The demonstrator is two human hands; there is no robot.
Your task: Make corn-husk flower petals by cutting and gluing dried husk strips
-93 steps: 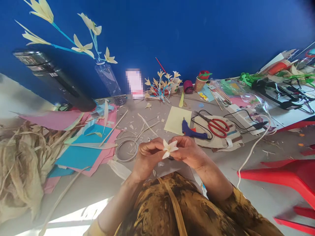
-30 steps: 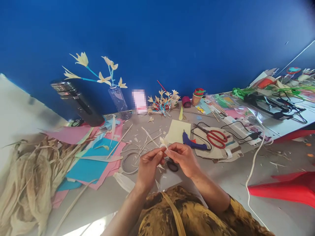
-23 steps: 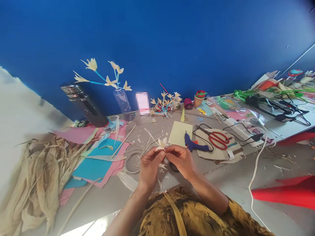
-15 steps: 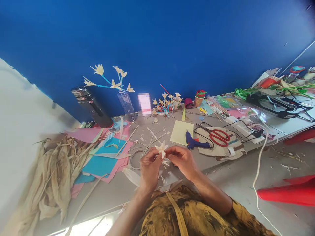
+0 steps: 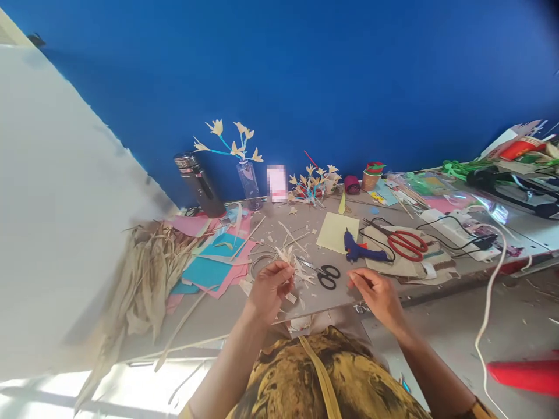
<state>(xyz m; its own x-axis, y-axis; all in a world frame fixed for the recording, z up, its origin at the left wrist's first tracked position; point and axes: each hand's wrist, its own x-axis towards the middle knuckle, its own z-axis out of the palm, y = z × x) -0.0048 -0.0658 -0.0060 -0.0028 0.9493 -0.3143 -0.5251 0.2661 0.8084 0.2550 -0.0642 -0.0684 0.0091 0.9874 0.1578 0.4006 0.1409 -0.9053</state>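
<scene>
Right hand [image 5: 378,291] moved off rightward, loosely curled | left hand [image 5: 271,283] pinches husk flower [image 5: 285,256] | black scissors [image 5: 325,273] between hands

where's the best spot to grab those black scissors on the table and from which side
Take the black scissors by their loop handles, coming from the right: the loops lie toward the right hand, while the blades point left toward the left hand holding a husk flower.

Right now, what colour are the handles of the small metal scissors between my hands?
Black; the small metal scissors show best in the head view.
</scene>
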